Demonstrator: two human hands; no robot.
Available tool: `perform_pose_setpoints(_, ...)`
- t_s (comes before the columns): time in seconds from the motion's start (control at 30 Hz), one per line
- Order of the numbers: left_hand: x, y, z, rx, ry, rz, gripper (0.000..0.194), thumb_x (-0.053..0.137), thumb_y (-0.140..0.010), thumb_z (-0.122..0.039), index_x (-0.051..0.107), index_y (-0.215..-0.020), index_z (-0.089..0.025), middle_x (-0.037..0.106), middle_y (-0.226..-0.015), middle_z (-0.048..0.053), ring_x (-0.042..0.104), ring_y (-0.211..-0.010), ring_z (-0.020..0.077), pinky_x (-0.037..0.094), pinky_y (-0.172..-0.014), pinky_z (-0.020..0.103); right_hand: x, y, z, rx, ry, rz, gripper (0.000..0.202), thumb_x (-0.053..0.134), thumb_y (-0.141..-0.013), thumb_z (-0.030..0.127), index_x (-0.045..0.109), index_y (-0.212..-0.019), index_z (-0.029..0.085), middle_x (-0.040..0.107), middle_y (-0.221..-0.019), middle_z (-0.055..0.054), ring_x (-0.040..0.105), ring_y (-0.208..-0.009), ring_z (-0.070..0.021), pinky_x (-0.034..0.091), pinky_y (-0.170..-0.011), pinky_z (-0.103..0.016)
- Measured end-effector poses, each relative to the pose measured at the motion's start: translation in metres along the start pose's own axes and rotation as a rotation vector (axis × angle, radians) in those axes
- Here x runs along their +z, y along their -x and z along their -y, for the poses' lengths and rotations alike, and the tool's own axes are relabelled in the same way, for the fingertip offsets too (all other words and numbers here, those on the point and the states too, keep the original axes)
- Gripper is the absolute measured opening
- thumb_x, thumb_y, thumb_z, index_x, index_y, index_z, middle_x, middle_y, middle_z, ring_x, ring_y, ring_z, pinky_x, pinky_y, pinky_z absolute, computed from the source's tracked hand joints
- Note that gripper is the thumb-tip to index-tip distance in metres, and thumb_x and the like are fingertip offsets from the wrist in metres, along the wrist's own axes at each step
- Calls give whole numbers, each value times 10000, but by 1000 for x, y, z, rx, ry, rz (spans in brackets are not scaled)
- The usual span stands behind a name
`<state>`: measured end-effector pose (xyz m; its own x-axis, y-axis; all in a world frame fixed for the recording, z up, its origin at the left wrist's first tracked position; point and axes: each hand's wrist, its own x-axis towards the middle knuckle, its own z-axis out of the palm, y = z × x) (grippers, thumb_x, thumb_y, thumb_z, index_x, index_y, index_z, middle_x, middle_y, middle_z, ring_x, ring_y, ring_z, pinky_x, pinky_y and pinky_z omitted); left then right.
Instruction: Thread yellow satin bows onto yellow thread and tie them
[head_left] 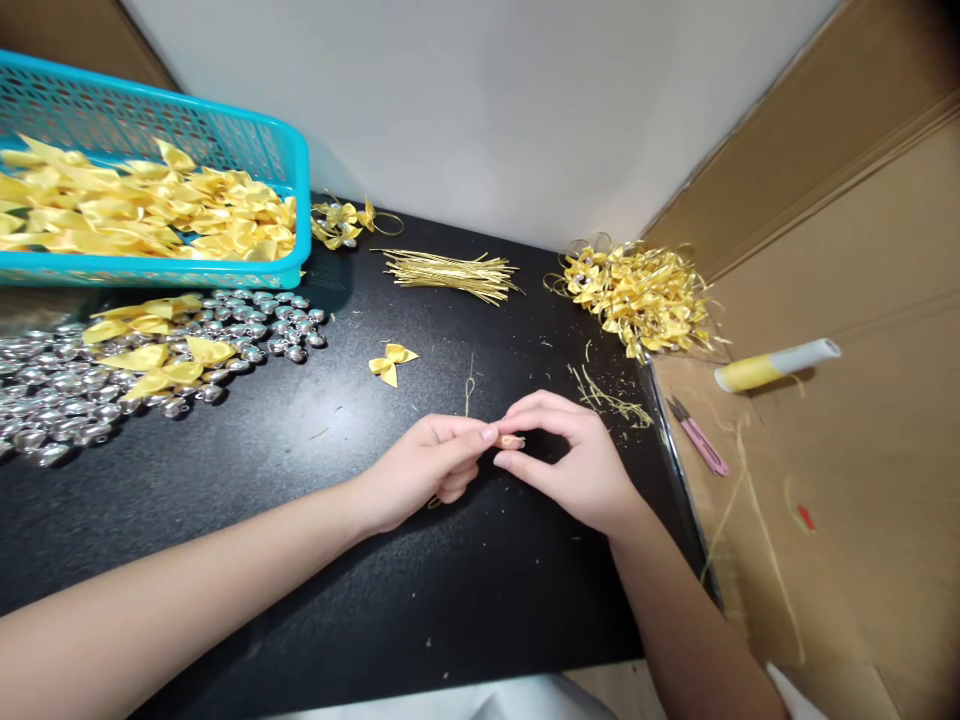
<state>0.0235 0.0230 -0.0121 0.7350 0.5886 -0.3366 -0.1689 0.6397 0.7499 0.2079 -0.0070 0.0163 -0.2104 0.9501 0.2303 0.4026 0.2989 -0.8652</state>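
Note:
Thumb and fingers of my left hand [431, 465] pinch a thin gold cord [469, 398]. One small loop of it stands above the hand, and a bit shows below the palm. My right hand [574, 450] meets the left fingertips, its thumb and fingers curved around a small cord loop [512, 440] lying at a fingertip. How firmly the right fingers grip it is partly hidden. Just beyond my left hand, a single yellow ribbon bow [392, 364] lies on the black table [420, 610].
A blue basket [304, 200] of yellow bows stands back left, silver heart-shaped beads [75, 400] before it. Gold cords [450, 274] lie at the back. Finished-looking bow pieces [641, 295] heap back right, near cord scraps [611, 398]. Pink snips [699, 437] and a tube [776, 366] lie on cardboard.

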Motion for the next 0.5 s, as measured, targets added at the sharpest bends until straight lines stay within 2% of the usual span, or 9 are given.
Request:
perform_pose_setpoints(0.13,1,-1,0,6,72,-16,265,679,-821,-386,674,-731,-137,196,-470,-103,155,-410,39,166,-379,160,4,1,-1,-58,104,-41,144,725,-763,115,737,-867,214,686,-829,-28,644,-801,-152,513,-751,-301)
perform_pose_setpoints(0.3,-2,-1,3,-2,56,-32,215,662,-821,-339,702,-906,-145,233,-454,-106,162,-414,43,181,-392,156,7,1,-1,-41,120,-97,115,711,-752,83,689,-740,196,685,-814,-21,650,-775,-147,498,-745,-308)
perform_pose_setpoints(0.5,-1,-1,3,6,-15,-33,234,636,-838,-342,678,-933,-132,243,-467,-108,177,-420,42,190,-397,151,7,0,-1,-18,109,-79,151,698,-735,58,639,-709,194,675,-833,-12,643,-807,-153,485,-774,-319)
